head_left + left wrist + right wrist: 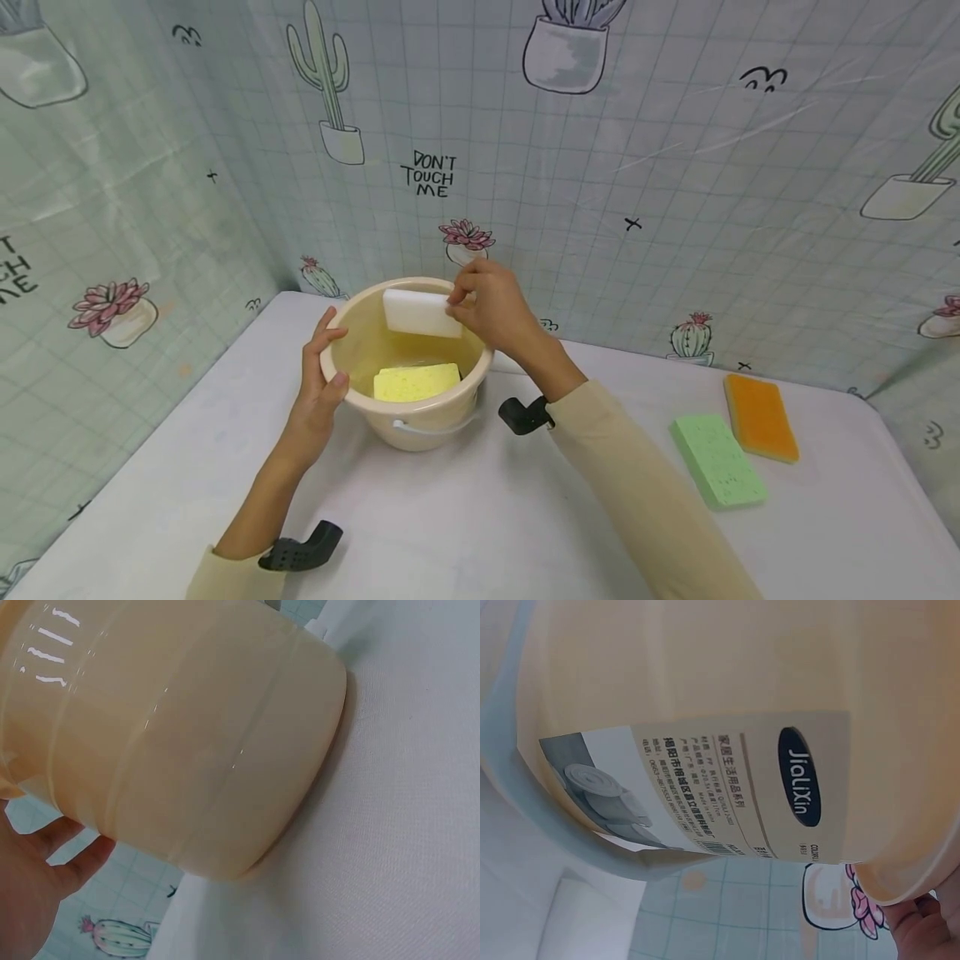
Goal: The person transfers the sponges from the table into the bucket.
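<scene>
A cream plastic bucket [420, 425] stands upright on the table, its white handle [438, 431] hanging down in front. My left hand [317, 400] holds the bucket by the left of its rim, thumb and fingers over the edge. In the left wrist view, fingers [86, 862] rest along the bucket's side. Over the bucket's mouth, my right hand [491, 304] pinches the right end of a white sponge [420, 312]. Inside the bucket lies a yellow sponge [416, 383]. The right wrist view shows the bucket's paper label [727, 795] and part of my right hand [922, 930] by the rim.
To the right on the white table [465, 533] lie a green sponge [718, 461] and an orange sponge [761, 417], close beside each other. A cactus-print sheet [600, 167] rises behind the table and along its left side.
</scene>
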Action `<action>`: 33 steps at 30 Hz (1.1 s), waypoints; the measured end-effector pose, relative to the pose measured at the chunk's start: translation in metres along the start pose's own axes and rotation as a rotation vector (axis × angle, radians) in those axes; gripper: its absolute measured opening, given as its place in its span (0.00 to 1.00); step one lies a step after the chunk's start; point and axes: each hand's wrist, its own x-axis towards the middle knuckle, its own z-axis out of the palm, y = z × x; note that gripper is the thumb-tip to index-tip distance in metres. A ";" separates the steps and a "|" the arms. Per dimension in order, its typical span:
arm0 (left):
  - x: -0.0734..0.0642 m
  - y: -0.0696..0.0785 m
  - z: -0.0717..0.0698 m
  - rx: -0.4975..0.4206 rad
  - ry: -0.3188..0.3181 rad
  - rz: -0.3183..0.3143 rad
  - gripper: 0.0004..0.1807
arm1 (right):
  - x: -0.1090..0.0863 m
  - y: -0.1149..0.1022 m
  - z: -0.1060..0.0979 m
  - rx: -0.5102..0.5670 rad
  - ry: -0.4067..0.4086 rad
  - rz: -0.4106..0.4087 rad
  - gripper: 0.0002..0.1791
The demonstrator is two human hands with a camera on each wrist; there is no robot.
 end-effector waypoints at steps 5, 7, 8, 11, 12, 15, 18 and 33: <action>0.000 -0.001 0.001 -0.013 -0.004 0.003 0.29 | -0.001 0.001 0.001 -0.008 -0.003 0.003 0.07; -0.001 -0.002 0.001 -0.020 -0.007 0.004 0.29 | -0.002 0.002 0.001 -0.006 -0.014 0.008 0.07; -0.002 -0.002 0.001 -0.024 -0.007 0.004 0.28 | -0.003 0.002 0.001 -0.006 -0.019 0.008 0.07; -0.004 -0.001 0.002 -0.019 -0.001 -0.003 0.29 | -0.007 0.003 -0.002 0.025 -0.026 0.005 0.07; -0.004 -0.001 0.003 -0.014 0.001 -0.008 0.29 | -0.009 0.004 -0.003 0.036 -0.022 -0.001 0.06; -0.005 0.000 0.004 -0.009 0.004 -0.010 0.29 | -0.017 0.009 -0.009 0.074 0.010 -0.023 0.06; -0.005 0.000 0.004 -0.011 0.006 -0.001 0.28 | -0.029 0.018 -0.015 0.098 0.058 -0.027 0.07; 0.000 0.002 0.001 0.010 0.008 0.002 0.28 | -0.109 0.087 -0.001 0.265 0.191 0.356 0.22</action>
